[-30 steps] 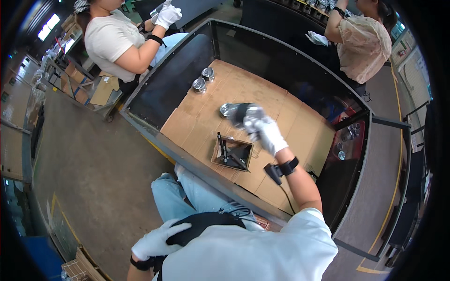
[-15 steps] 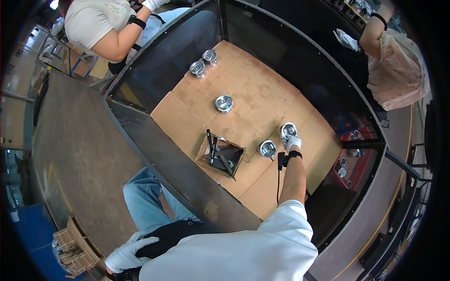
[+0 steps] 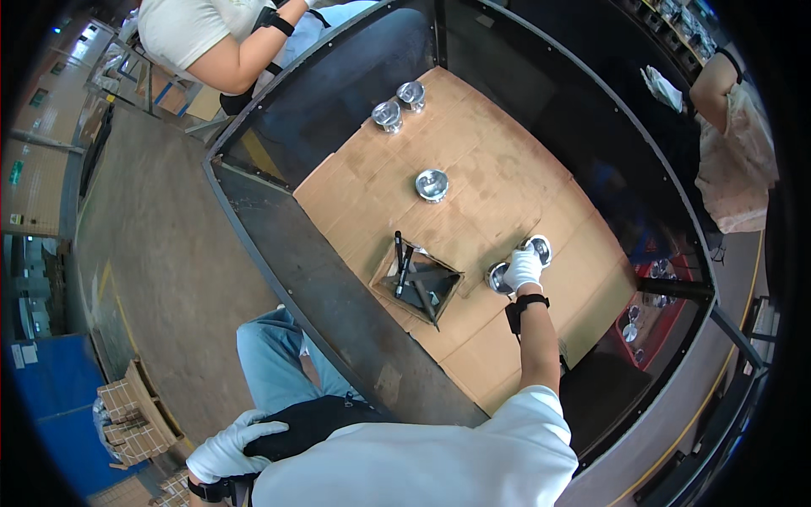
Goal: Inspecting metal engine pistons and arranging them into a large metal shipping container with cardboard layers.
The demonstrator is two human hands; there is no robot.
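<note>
My right hand, in a white glove, reaches over the cardboard sheet to two shiny metal pistons. Its fingertips lie by the edge of the right piston, and its thumb side is at the left piston, which it partly covers. The fingers look apart, and both pistons stand on the cardboard. Low at the left, my gloved left hand rests with outstretched fingers against black cloth at my waist. A third piston stands mid-sheet, and two more, a near one and a far one, stand at the far left.
A small open box with black bar-like tools sits left of my right hand. Dark panels with a metal rim enclose the cardboard sheet. Red trays of metal parts lie beyond the right panel. Other people are at the far left and far right.
My right hand has shifted from the right piston toward the left one and now spans the space between them. The whole view has turned slightly. My left hand stays at my waist.
</note>
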